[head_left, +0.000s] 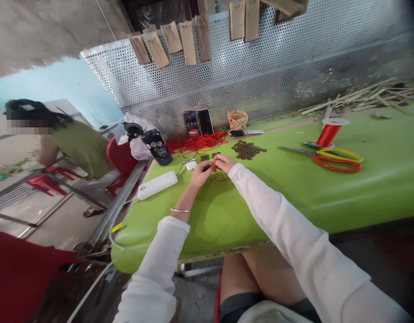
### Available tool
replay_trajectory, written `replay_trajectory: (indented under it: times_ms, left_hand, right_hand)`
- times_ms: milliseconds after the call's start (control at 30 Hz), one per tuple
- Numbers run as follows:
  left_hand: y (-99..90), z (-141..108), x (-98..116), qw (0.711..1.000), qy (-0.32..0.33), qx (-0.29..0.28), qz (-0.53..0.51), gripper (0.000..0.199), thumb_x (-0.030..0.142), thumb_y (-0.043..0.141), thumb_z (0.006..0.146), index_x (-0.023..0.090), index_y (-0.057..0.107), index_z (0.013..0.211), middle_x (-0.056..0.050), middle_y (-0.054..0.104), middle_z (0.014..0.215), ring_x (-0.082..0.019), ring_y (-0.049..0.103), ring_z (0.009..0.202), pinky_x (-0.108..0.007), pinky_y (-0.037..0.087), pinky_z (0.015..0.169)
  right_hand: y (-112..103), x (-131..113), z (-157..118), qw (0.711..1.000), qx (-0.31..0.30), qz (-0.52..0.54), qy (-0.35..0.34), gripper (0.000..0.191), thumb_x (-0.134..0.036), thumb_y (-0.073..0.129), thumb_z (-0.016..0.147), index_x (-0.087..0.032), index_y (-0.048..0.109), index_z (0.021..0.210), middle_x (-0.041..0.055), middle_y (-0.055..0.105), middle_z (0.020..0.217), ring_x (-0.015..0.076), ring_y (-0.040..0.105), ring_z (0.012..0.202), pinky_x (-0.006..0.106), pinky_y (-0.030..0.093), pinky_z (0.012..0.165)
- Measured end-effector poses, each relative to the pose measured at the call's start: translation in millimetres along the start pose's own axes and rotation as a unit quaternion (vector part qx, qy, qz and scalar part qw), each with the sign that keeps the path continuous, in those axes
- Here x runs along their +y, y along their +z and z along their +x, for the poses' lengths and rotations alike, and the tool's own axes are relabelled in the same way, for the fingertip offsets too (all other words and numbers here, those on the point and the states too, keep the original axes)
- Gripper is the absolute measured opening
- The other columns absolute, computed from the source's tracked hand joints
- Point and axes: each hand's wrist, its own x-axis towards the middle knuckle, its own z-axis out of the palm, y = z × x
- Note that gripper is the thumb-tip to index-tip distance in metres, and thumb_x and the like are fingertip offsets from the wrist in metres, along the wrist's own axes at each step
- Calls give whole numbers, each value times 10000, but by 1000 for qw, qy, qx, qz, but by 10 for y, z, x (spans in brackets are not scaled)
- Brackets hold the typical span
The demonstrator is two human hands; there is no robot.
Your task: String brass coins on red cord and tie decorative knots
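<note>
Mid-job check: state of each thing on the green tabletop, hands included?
Left bare hand: pinching thin red cord
Right bare hand: fingers at the same cord
Round brown discs: loosely spread
Tangled red strands: heaped
Red-and-yellow-handled metal scissors: lying flat, unheld
White-flanged red thread spool: upright, wound
Small woven basket: upright
Black-screened phone: propped up, screen dark

Head camera, facing forward and down, apparently tilted.
</note>
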Motion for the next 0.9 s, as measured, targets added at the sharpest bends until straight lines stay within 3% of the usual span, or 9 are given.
replay_trajectory:
  times_ms: [233,367,533,600,767,900]
  left_hand:
    - [-22,5,-7,1000,0,3,3,110,251,601,679,144,612,657,11,582,603,-113,500,584,-234,371,590]
    - [-27,2,-7,1000,0,-6,2,177,312,600,710,146,609,649,1,587,597,-110,494,564,-234,359,561]
    - [8,-17,-5,1000,-5,-19,-2,171,316,621,706,150,630,669,-8,616,602,-118,512,565,-239,366,557]
    - [19,-21,8,1000,-6,-20,-4,163,309,635,700,151,639,662,-7,619,596,-118,509,564,-240,364,553]
    - [26,-12,31,999,-19,-5,-29,165,305,667,674,148,645,626,-6,617,580,-103,489,535,-232,356,526]
    - [-6,-3,8,996,-32,52,-69,205,355,639,702,157,620,653,6,591,579,-66,388,446,-223,272,434]
  right_hand:
    - [-67,-98,-31,997,29,77,-11,36,-195,615,674,-167,595,681,-70,442,523,80,406,494,231,364,538]
    - [-93,-58,30,986,82,147,14,125,-299,593,687,-178,567,669,-35,524,574,95,461,524,236,380,527]
    - [-193,49,91,965,140,216,53,341,-527,533,760,-190,527,700,-33,490,525,69,385,392,215,317,381]
    - [-230,81,101,959,155,228,60,397,-580,518,767,-186,536,721,-19,522,546,70,427,399,208,359,384]
    - [-238,186,131,963,173,196,69,352,-502,459,852,-168,566,826,29,598,637,97,566,506,218,482,486]
    - [-292,307,106,974,194,105,41,286,-405,414,884,-170,532,995,56,599,754,120,572,559,254,491,500]
